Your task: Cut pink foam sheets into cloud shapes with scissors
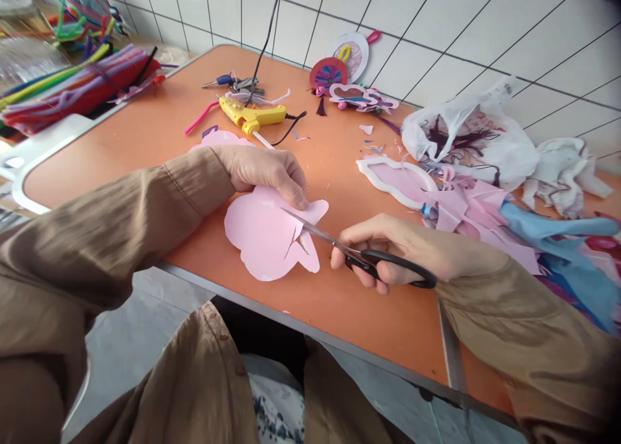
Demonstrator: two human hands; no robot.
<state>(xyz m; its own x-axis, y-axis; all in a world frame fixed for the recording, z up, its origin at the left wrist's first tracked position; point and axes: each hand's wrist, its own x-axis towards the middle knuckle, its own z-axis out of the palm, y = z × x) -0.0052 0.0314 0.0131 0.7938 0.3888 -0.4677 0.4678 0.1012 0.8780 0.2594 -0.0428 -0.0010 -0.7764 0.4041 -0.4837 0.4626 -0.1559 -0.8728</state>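
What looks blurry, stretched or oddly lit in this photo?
Head view: the pipe cleaners at far left look smeared, while the scissors and pink paper are fairly crisp; head view: the left sleeve looks stretched, probably by a wide lens; head view: the upper right corner darkens, and the orange table shows a pale sheen.

On the far side of the orange tabletop [160, 120], I see a yellow plastic glue gun [255, 115] just beside a bunch of metal keys [248, 85]. Far left, I make out bundled multicoloured fuzzy pipe cleaners [82, 91]. Right of centre, a round red ornament [328, 74] sits near the white tiled wall [412, 30]; farther right lies a crumpled white plastic bag [509, 153] holding dark tassels [468, 136], with light-blue scraps [557, 227] nearer me.
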